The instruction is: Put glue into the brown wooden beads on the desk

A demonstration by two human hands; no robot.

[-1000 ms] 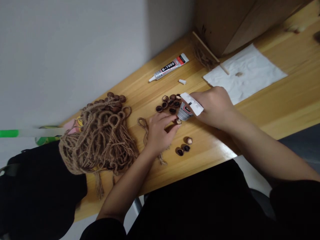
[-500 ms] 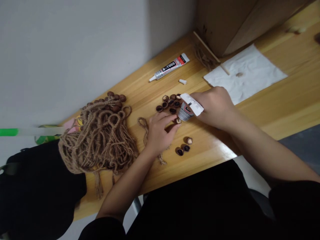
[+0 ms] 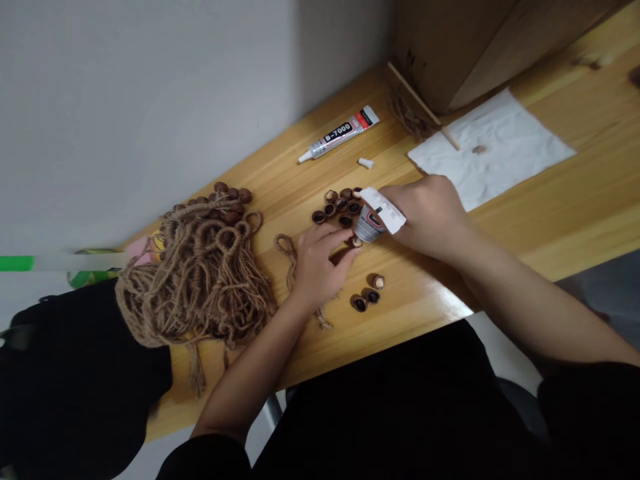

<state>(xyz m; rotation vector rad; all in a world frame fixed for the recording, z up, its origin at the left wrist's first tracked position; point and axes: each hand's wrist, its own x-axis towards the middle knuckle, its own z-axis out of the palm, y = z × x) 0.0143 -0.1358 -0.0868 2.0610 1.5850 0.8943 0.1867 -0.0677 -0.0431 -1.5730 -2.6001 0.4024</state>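
Between its thumb and fingers my left hand (image 3: 320, 263) pinches a brown nutshell half (image 3: 356, 243) on the table. My right hand (image 3: 425, 210) is closed around a silver glue tube (image 3: 369, 225) with a white flat end, tilted nozzle-down. The nozzle meets the shell half, though the exact contact is hidden. Just beyond my left fingers lies a cluster of nutshell halves (image 3: 345, 203), some showing dark hollows and some pale insides. Several more halves (image 3: 371, 297) sit nearer me. A braided cord piece (image 3: 286, 248) lies partly under my left hand.
A large heap of braided twine (image 3: 210, 280) with whole brown nuts (image 3: 233, 200) fills the left. Behind are a B-7000 tube (image 3: 340, 135) and a small white cap (image 3: 366, 163). On the right lie a white tissue (image 3: 493, 157), a wooden stick (image 3: 420, 100) and a cardboard box (image 3: 450, 53).
The glue tube in my right hand has shifted very slightly to the left, toward the shell half. My left hand keeps its pinch in the same place.
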